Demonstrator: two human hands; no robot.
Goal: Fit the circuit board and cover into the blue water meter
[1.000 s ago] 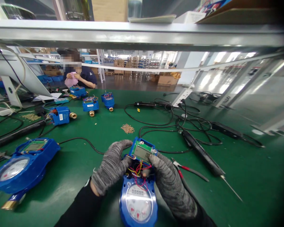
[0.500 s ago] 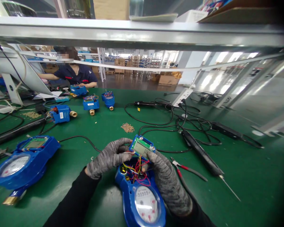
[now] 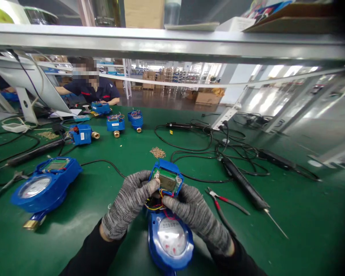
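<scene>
- Since the earlier view, the left hand's [image 3: 129, 203] thumb has come onto the near left part of the screen box [image 3: 166, 178], and the right hand's [image 3: 199, 214] thumb has gone off the screen and down by the wires [image 3: 161, 205].
- Bare green table [image 3: 126, 145] lies left of the left hand, up to the other blue meter [image 3: 47, 184].
- Red-handled pliers [image 3: 218, 198] lie just right of the right hand. A little pile of screws [image 3: 157, 152] sits just past the far edge of the box.
- Both hands wear gray gloves and bend in from the sides. Both are clamped on the box, left hand on its left side, right hand on its near right corner.
- The box is blue with a green board and a gray screen, tipped up over the far end of the blue meter [image 3: 172, 237]. Red and yellow wires hang under it. The meter has a round, shiny dial with red bits.
</scene>
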